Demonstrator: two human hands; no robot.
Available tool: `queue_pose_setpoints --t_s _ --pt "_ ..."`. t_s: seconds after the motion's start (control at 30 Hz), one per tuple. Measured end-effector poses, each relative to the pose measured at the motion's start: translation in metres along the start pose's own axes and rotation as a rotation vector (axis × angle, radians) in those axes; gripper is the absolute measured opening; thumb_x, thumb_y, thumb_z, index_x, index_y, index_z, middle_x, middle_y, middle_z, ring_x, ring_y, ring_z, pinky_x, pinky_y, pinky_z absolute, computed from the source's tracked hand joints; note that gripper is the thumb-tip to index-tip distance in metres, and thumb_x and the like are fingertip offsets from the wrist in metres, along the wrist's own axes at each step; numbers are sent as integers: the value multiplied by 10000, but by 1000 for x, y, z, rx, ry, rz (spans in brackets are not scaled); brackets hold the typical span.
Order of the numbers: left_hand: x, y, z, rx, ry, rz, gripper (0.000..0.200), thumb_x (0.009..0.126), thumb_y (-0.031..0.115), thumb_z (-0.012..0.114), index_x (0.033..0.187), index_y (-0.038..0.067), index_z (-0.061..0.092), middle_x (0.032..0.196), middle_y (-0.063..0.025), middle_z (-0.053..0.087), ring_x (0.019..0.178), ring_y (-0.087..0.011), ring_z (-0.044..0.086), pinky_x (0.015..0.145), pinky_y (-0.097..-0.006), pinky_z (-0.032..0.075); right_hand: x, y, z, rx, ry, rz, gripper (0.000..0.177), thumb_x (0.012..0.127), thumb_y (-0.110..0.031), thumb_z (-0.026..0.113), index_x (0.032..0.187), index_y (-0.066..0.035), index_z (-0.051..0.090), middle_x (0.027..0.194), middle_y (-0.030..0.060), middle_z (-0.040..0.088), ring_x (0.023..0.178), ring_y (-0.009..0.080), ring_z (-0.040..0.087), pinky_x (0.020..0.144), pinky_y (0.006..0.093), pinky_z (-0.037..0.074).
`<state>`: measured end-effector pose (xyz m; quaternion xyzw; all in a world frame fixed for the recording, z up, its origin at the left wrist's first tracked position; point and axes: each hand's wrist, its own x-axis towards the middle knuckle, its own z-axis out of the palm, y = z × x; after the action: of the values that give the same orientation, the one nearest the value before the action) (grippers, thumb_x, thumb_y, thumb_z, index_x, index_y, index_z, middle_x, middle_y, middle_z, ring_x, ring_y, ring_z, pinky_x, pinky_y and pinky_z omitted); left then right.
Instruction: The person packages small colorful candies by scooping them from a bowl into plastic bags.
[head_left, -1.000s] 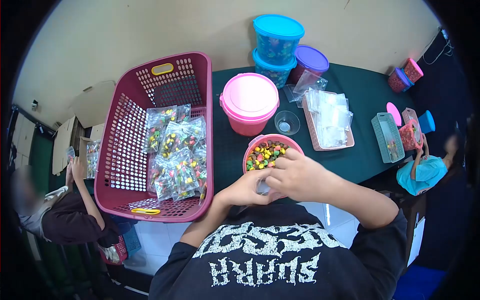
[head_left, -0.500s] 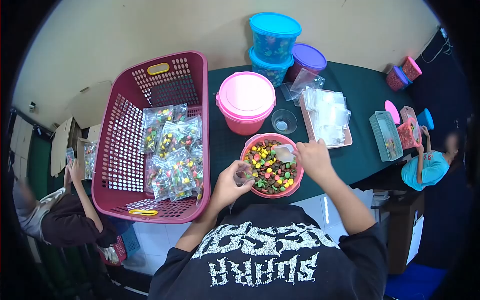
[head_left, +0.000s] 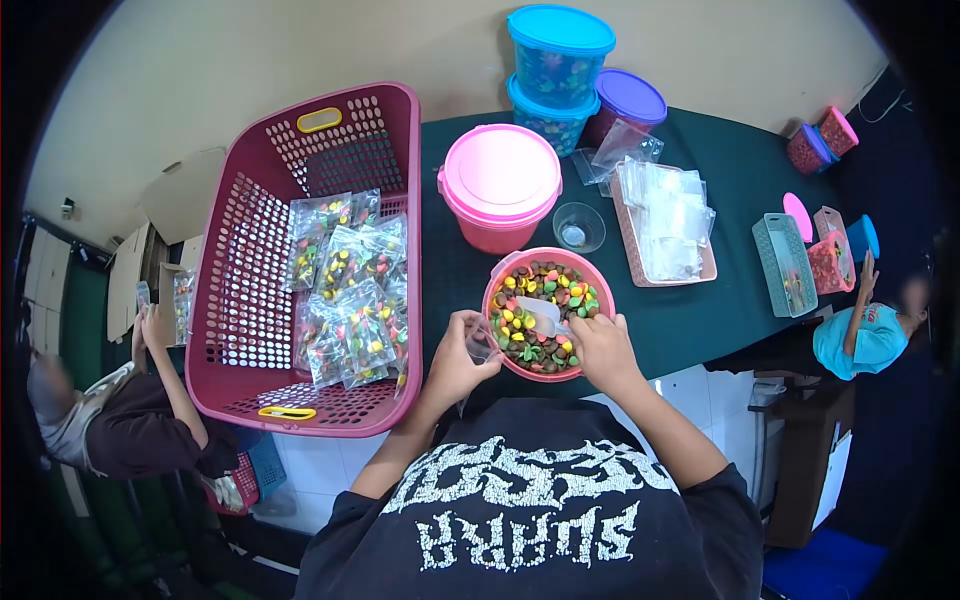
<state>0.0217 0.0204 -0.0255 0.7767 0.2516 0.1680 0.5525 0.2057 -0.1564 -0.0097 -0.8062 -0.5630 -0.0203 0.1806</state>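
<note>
Fingers on the right hand (head_left: 603,354) are curled tight round the handle of a see-through scoop (head_left: 540,315), which sits right on the candies (head_left: 541,346), blade aimed at about 10 o'clock. Left hand (head_left: 458,364) is at the 8 o'clock edge of the pink tub (head_left: 553,377), thumb and fingers clamped on a clear plastic bag (head_left: 483,346); can't tell if there's anything in it. The candies are all in that tub, brown, yellow, red and green. Going round from the tub: lidded bucket (head_left: 502,180) at 11, glass bowl (head_left: 579,228) just past 12, tray (head_left: 631,250) piled with clear bags around 2, and the big maroon basket (head_left: 245,330) with filled packets (head_left: 345,300) at 9-ish.
</note>
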Motion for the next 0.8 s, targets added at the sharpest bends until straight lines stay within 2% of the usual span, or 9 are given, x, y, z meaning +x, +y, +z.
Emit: queue_pose_setpoints --t_s 0.17,0.23,0.33,0.37,0.43,0.6,0.7,0.8 --pt "0 4 -1 100 31 -102 602 721 110 761 1196 25 401 1043 -115 552 906 -173 597 803 -308 487 4 -10 -4 -15 -3 52 86 849 -155 579 910 -95 584 739 47 601 787 223 555 718 393 345" --pt "2 4 1 93 9 -106 627 680 161 768 1189 6 435 1159 -173 481 1077 -301 541 935 -380 436 6 -13 1 -58 -3 71 96 853 -160 577 920 -92 582 752 48 610 792 226 557 722 393 347" --pt "3 4 1 104 19 -78 642 680 178 773 1195 2 433 1162 -182 476 1102 -314 523 939 -388 433 5 -19 9 -29 -18 85 109 864 -168 567 940 -90 575 772 44 627 802 232 559 724 395 343" --pt "3 2 -1 105 22 -80 642 680 178 773 1195 2 433 1162 -182 476 1102 -314 523 939 -388 433 1 -22 9 -5 -18 82 114 866 -169 565 947 -89 572 780 48 633 808 234 560 727 401 341" --pt "3 -3 -2 76 -24 -121 609 731 132 760 1217 10 414 1128 -151 515 1018 -210 564 879 -345 468 -6 -26 5 17 -22 81 119 869 -170 563 954 -88 569 788 52 640 814 235 561 730 407 339" --pt "2 -1 -1 73 -24 -89 609 735 135 759 1221 8 416 1181 -156 461 1082 -234 532 922 -357 447 -10 -35 -17 51 -171 169 138 883 -177 547 954 -59 557 789 92 638 841 248 563 742 420 333" --pt "2 6 1 151 -22 -32 612 737 139 758 1227 9 416 1196 -153 439 1099 -239 520 932 -358 440 -5 -35 5 51 -52 152 142 902 -179 520 948 -48 550 771 120 631 806 281 576 732 427 331" --pt "0 6 -1 174 -26 -4 607 744 147 756 1229 9 419 1204 -151 431 1103 -239 517 934 -361 439 2 -43 11 107 -158 224 158 914 -179 499 976 -43 552 748 147 621 757 314 583 728 440 336"
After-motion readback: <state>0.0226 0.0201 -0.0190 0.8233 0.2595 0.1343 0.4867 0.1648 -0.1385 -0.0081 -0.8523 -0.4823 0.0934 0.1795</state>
